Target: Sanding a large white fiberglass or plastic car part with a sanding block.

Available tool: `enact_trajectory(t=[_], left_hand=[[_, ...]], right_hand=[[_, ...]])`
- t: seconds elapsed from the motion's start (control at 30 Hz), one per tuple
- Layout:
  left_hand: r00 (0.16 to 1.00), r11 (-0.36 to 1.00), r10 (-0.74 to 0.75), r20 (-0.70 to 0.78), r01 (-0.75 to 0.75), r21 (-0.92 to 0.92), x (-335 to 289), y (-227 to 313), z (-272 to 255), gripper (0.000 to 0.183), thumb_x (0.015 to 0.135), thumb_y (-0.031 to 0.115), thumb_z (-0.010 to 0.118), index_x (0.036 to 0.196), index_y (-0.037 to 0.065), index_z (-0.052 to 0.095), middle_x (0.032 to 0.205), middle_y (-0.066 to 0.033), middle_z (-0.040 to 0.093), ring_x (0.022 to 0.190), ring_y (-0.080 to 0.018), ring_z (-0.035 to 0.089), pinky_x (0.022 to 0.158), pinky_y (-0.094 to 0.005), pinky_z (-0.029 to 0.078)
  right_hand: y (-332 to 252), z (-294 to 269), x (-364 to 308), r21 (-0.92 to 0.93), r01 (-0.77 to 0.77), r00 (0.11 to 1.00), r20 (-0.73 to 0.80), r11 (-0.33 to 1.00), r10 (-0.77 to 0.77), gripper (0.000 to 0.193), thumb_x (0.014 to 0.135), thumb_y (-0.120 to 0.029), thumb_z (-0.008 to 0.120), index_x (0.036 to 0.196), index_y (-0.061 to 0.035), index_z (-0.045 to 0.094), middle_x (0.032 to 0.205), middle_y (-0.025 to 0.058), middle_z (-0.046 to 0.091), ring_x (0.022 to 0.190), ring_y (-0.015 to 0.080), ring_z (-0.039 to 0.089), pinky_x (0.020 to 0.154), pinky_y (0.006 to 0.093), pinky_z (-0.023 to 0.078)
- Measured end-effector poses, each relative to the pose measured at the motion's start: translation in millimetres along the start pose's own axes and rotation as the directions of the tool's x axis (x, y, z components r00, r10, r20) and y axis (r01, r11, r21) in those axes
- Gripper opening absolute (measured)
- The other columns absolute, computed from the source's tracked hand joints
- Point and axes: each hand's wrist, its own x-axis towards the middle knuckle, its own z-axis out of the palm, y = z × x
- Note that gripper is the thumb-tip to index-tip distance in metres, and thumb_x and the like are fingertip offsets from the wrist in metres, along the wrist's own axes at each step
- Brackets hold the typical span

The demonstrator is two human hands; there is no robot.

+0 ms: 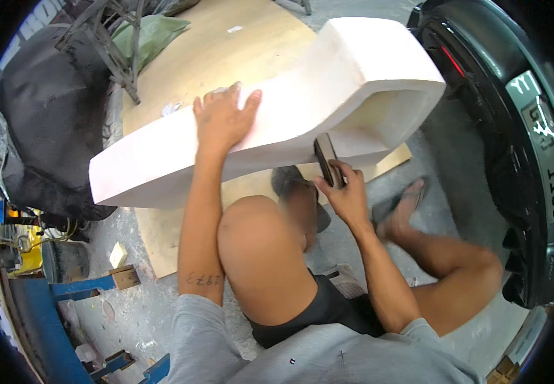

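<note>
A large white moulded piece (290, 109), long and low at the left and rising to a block with a hollow at the right, lies tilted in front of me. My left hand (223, 121) rests on its upper face, palm down with the fingers spread. In my right hand (349, 197) is a narrow dark sanding block (323, 150), gripped between thumb and fingers. The block's far end meets the lower edge of the white piece, beside the hollow. Its working face is turned away from view.
A plywood sheet (226, 45) lies under the white piece on the grey floor (120, 313). The rear of a dark car (514, 160) stands close at the right. At the left are a black covered bulk (46, 121), a metal stand (114, 57) and a blue metal frame (30, 326).
</note>
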Motion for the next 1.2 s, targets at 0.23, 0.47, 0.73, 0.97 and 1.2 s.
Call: enact_trajectory(t=[0.23,0.47,0.73,0.97,1.2], left_hand=[[1.0,0.997,-0.019,-0.023,0.021,0.068,1.2,1.8,-7.1,0.069,0.098,0.06,0.046,0.136,0.005,0.061,0.132,-0.0243,0.063,0.13,-0.0397,0.051,0.118,-0.0545,0.023],[0.998,0.994,-0.012,0.057,0.005,0.11,-0.4,5.2,-12.1,0.064,0.101,0.057,0.045,0.138,0.006,0.06,0.131,-0.0254,0.062,0.129,-0.041,0.051,0.117,-0.0497,0.025],[0.999,0.997,-0.017,0.049,0.014,0.072,5.4,8.0,-4.0,0.063,0.102,0.055,0.042,0.135,0.005,0.061,0.129,-0.0266,0.063,0.128,-0.0417,0.051,0.117,-0.0461,0.027],[0.862,0.855,0.096,-0.498,-0.328,-0.403,-54.7,21.7,-19.9,0.022,0.102,0.009,0.058,0.112,-0.006,0.069,0.106,-0.0164,0.071,0.091,-0.0236,0.068,0.084,-0.0351,0.053],[0.989,0.778,-0.028,0.146,0.113,-0.618,-151.5,61.1,28.4,0.033,0.103,0.017,0.056,0.127,-0.004,0.064,0.075,-0.0099,0.072,0.066,-0.0151,0.066,0.069,-0.0332,0.053]], right_hand=[[-16.2,0.2,-18.7,-0.015,-0.17,0.982,0.083,0.985,0.171,0.052,0.092,-0.032,0.069,0.143,-0.022,0.061,0.101,0.0271,0.055,0.087,0.0448,0.061,0.08,0.0474,0.053],[-31.4,-31.1,-26.9,-0.166,-0.139,0.977,0.138,0.976,0.163,0.046,0.096,-0.029,0.061,0.141,-0.0155,0.061,0.097,0.0282,0.052,0.079,0.0472,0.063,0.073,0.0521,0.053],[-17.7,-42.5,-36.6,-0.147,-0.099,0.968,0.216,0.984,0.13,0.047,0.096,-0.027,0.062,0.141,-0.0151,0.058,0.099,0.028,0.053,0.081,0.0475,0.064,0.072,0.0537,0.054],[34.9,-87.8,-154.6,0.092,-0.506,0.856,0.174,0.858,0.486,0.037,0.099,-0.032,0.064,0.115,0.001,0.064,0.095,0.0216,0.056,0.075,0.0354,0.061,0.074,0.0451,0.05],[40.4,-58.5,-141.1,0.482,-0.775,0.492,0.053,0.409,0.869,0.047,0.102,-0.037,0.063,0.083,0.0056,0.058,0.081,0.0126,0.058,0.078,0.0221,0.052,0.073,0.0404,0.044]])
